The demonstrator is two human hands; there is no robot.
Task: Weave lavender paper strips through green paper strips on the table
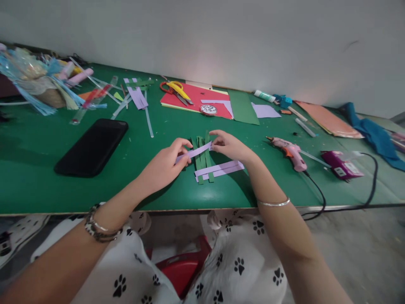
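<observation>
A narrow purple paper strip (pixel 199 150) stretches between my two hands, slanting up to the right. My left hand (pixel 171 160) pinches its left end, fingers closed. At the right end, the thumb and finger of my right hand (pixel 229 145) grip the strip. Beneath it, several green paper strips (pixel 202 158) run away from me on the table. Purple strips (pixel 221 169) lie across their near ends, with green ends showing below; how they interlace is hard to make out. My fingers hide parts of the green strips.
A black phone (pixel 91 147) lies on the green table (pixel 152 194) at left. Scissors (pixel 177 90) rest on red paper (pixel 218 95) at the back. To the right are a pink glue gun (pixel 289 153), its cable, and a purple box (pixel 341 164). Craft scraps (pixel 47 80) crowd the far left.
</observation>
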